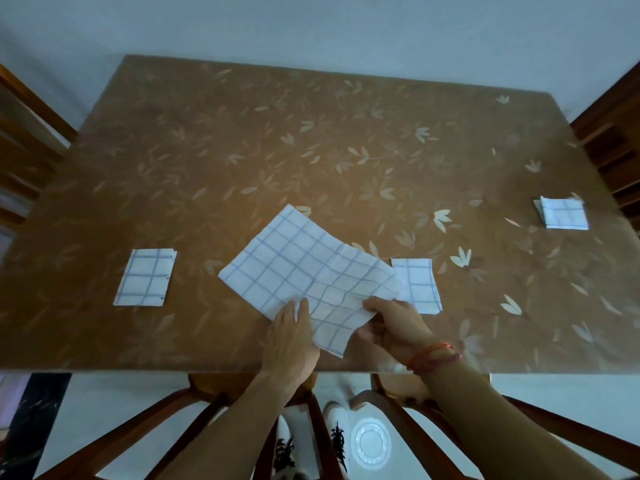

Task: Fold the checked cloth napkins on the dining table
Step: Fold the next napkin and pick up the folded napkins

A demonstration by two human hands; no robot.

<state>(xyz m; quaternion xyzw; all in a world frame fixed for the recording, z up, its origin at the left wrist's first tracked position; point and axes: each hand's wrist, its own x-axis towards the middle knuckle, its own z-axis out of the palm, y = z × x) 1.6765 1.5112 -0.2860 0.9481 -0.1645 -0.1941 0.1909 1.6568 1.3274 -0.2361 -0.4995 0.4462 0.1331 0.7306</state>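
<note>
Your two hands work at the near edge of the table [311, 133], both on the open napkin [304, 268]; the left hand [294, 337] pinches its near-left edge, thumb on top; the right hand [391, 327] grips the near-right edge with curled fingers; the cloth spreads away from you corner-on, its diagonal running from the slack near corner between your hands to the far corner, ahead and slightly left; its right corner covers the edge of a folded napkin [420, 284], so fold forward, I'd judge, keeping clear of that one.
</note>
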